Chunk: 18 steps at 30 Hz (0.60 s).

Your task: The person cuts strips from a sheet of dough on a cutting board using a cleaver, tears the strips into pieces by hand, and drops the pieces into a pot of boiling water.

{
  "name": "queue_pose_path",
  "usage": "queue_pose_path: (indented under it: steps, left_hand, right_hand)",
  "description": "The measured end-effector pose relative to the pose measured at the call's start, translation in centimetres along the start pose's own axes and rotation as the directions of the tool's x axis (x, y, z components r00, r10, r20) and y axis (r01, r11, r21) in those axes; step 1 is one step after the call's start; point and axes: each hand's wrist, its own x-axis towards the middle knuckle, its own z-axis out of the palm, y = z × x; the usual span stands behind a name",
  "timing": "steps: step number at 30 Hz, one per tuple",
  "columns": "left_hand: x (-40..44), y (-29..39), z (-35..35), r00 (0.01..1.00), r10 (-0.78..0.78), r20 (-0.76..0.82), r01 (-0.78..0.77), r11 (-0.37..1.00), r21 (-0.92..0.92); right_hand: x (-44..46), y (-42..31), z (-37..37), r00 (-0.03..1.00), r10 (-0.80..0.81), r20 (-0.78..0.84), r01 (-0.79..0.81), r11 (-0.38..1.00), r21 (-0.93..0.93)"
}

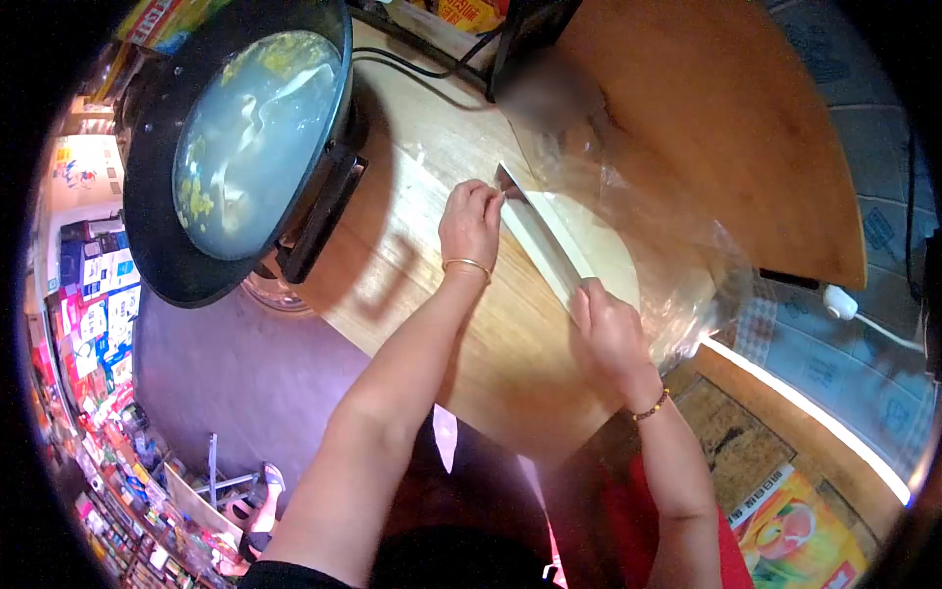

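A long flat metal blade (542,239) lies slantwise over a pale flat sheet (589,240) on the wooden board (392,294). My right hand (610,332) is wrapped round its near end. At the blade's far end is my left hand (471,224), its fingers pinched together at the tip; what they hold, if anything, is too small to make out. Clear plastic film (677,265) lies along the sheet's right side. On the left, a big black wok (157,187) holds cloudy liquid with pale strips and yellow-green bits.
A round brown wooden board (726,128) stands at the upper right. A black cable (417,67) runs behind the work board. A white plug with a cord (840,302) is at the right, and a colourful printed packet (800,530) lies at the lower right.
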Motion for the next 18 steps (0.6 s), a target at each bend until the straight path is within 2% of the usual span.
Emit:
queue_pose_path:
  steps: [18]
  left_hand:
    - [0.00,-0.44,0.18,0.998,0.053,-0.032,-0.053,0.998,0.019]
  right_hand:
    - [-0.24,0.08,0.34,0.999,0.006,0.040,-0.003,0.997,-0.077]
